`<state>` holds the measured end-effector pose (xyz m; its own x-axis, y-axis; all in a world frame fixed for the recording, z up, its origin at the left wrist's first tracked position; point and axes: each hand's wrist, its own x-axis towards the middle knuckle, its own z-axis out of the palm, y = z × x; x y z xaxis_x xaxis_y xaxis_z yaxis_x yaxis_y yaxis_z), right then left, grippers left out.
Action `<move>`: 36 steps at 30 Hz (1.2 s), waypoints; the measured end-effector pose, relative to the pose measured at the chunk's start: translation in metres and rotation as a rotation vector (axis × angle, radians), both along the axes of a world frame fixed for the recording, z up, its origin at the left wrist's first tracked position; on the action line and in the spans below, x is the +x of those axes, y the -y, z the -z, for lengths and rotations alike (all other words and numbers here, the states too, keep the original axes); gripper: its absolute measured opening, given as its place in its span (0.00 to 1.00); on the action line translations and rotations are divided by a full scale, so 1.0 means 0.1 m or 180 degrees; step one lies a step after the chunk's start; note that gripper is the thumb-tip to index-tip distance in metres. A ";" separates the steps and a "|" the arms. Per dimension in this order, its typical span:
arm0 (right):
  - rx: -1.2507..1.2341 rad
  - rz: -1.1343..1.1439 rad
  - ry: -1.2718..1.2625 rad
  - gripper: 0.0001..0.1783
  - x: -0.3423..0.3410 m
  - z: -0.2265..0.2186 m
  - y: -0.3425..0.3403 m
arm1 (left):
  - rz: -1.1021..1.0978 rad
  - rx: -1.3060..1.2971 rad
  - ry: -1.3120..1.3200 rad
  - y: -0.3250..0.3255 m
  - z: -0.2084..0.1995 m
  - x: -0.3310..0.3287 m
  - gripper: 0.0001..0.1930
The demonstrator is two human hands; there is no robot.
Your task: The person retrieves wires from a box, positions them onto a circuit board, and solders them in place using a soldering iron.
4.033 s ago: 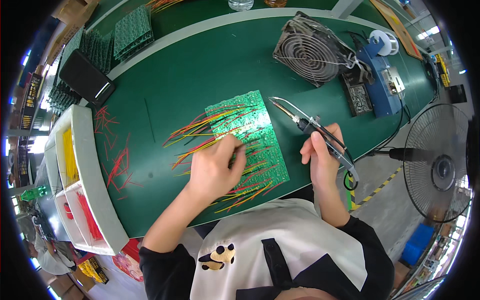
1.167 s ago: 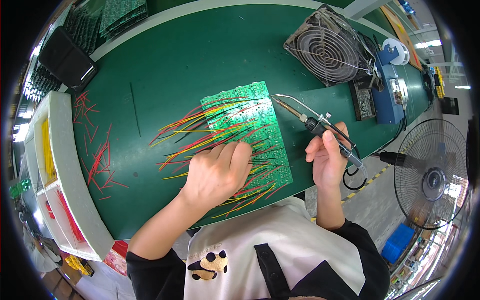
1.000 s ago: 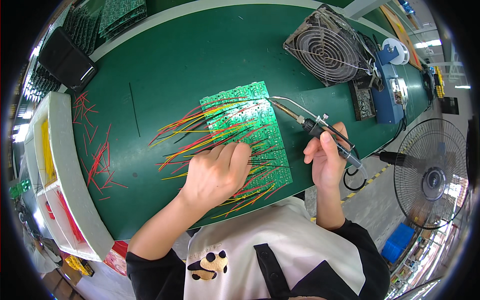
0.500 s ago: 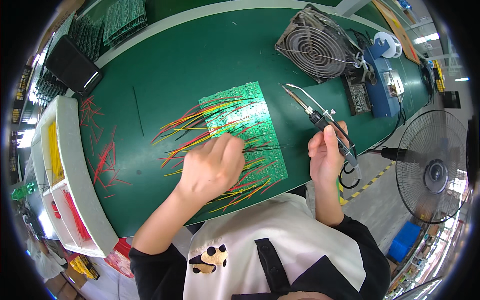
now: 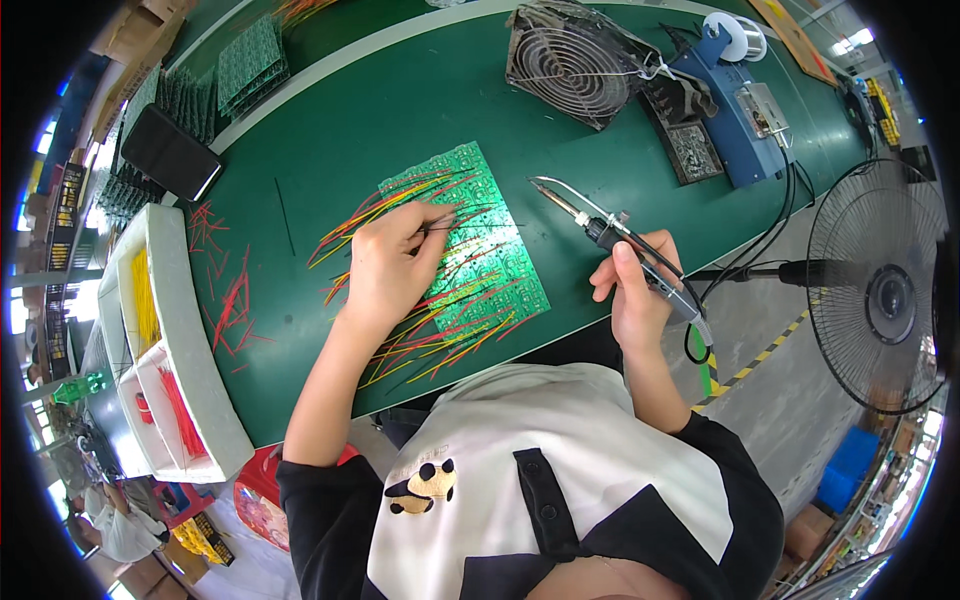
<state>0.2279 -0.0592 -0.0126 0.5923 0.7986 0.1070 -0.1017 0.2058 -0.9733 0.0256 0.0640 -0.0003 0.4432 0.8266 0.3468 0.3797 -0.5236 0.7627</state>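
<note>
A green circuit board point(image 5: 505, 250) lies on the bench with several red, yellow and black wires point(image 5: 350, 222) running across it and past its left edge. Over the board's upper left part is my left hand point(image 5: 392, 262), its thumb and fingers pinched on a thin black wire point(image 5: 478, 226); part of the grip is hidden by the fingers. My right hand point(image 5: 643, 300) holds a soldering iron point(image 5: 603, 234) with a thin curved feed tube alongside. The iron's tip points up and left, to the right of the board and apart from it.
At left stand a white foam tray point(image 5: 222, 400) of yellow and red wires, loose red wires point(image 5: 232, 312) and a black phone-like device point(image 5: 170, 152). Farther off are stacked boards point(image 5: 252, 65), a square fan point(image 5: 570, 65) and a blue soldering unit point(image 5: 735, 120). A round fan point(image 5: 888, 290) stands right.
My left hand has moved up the board, away from my body. The view has shifted slightly, and my right hand still holds the soldering iron beside the board.
</note>
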 end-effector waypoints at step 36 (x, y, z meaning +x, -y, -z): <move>-0.0289 -0.0488 0.0009 0.11 -0.09 -0.06 0.00 | 0.0141 0.1194 -0.0522 0.03 0.16 -0.06 0.10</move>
